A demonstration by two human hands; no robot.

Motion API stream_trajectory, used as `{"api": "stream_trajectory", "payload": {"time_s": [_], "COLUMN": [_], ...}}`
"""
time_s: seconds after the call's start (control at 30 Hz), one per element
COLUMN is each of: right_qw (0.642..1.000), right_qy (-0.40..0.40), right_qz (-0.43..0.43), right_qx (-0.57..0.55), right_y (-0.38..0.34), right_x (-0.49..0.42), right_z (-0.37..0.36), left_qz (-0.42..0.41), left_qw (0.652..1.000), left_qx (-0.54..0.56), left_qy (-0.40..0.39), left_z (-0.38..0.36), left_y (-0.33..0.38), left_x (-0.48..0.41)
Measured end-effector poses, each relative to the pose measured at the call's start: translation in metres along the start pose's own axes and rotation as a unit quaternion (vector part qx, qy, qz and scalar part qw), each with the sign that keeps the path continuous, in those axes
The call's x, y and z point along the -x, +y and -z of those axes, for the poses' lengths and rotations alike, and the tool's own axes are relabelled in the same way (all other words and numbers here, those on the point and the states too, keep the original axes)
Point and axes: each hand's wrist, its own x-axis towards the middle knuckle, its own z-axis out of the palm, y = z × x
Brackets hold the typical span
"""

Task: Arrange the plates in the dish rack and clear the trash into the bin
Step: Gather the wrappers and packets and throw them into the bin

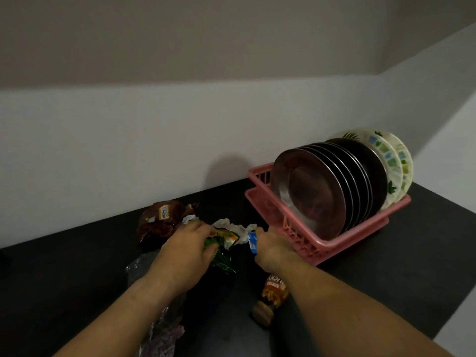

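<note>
A pink dish rack (pixel 260 199) stands at the back right of the dark counter (pixel 412 240). Several steel plates (pixel 309 191) and two or three patterned white plates (pixel 391 161) stand upright in it. In front of the rack lies a heap of trash. My left hand (pixel 185 251) grips a green and yellow wrapper (pixel 224 240). My right hand (pixel 273 248) holds a blue and white wrapper (pixel 253 243) with crumpled white paper (pixel 231 226) beside it. No bin is in sight.
A brown snack packet (pixel 162 222) lies behind my left hand. Clear plastic film (pixel 159 331) lies under my left forearm. A brown printed wrapper (pixel 273 297) sits under my right forearm. A white wall runs behind the counter, whose right edge drops off.
</note>
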Motion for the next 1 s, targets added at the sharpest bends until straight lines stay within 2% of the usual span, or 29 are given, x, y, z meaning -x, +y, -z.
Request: {"api": "stream_trajectory", "payload": {"time_s": [0.1,0.27,0.37,0.47,0.53,0.67,0.73,0.8,0.9,1.0], "right_qw": [1.0,0.992,0.987,0.977,0.968,0.96,0.955,0.949,0.941,0.938], "right_qy": [0.016,0.048,0.075,0.079,0.093,0.097,0.105,0.094,0.087,0.089], "right_qz": [0.012,0.027,0.048,0.07,0.086,0.087,0.084,0.075,0.084,0.083], "right_qx": [-0.013,-0.113,-0.133,-0.183,-0.216,-0.249,-0.266,-0.291,-0.316,-0.324], "right_y": [0.004,0.02,0.032,0.045,0.053,0.061,0.062,0.063,0.06,0.054], "right_x": [0.0,0.019,0.039,0.057,0.066,0.07,0.069,0.07,0.071,0.067], "right_z": [0.003,0.037,0.055,0.062,0.061,0.05,0.045,0.04,0.035,0.035], "left_qz": [-0.01,-0.016,-0.03,-0.012,-0.008,-0.037,-0.053,-0.078,-0.054,-0.022], "left_qw": [1.0,0.997,0.98,0.929,0.899,0.942,0.944,0.954,0.986,0.998], "left_qx": [-0.01,-0.058,-0.126,-0.231,-0.274,-0.179,-0.146,-0.123,-0.03,0.041], "left_qy": [-0.012,-0.051,-0.151,-0.29,-0.341,-0.282,-0.29,-0.261,-0.157,-0.052], "left_z": [-0.005,-0.024,-0.048,-0.077,-0.093,-0.114,-0.117,-0.114,-0.094,-0.068], "left_y": [0.006,0.011,0.022,0.03,0.032,0.023,0.018,0.012,0.005,-0.007], "left_x": [-0.021,-0.084,-0.116,-0.136,-0.144,-0.148,-0.141,-0.141,-0.15,-0.163]}}
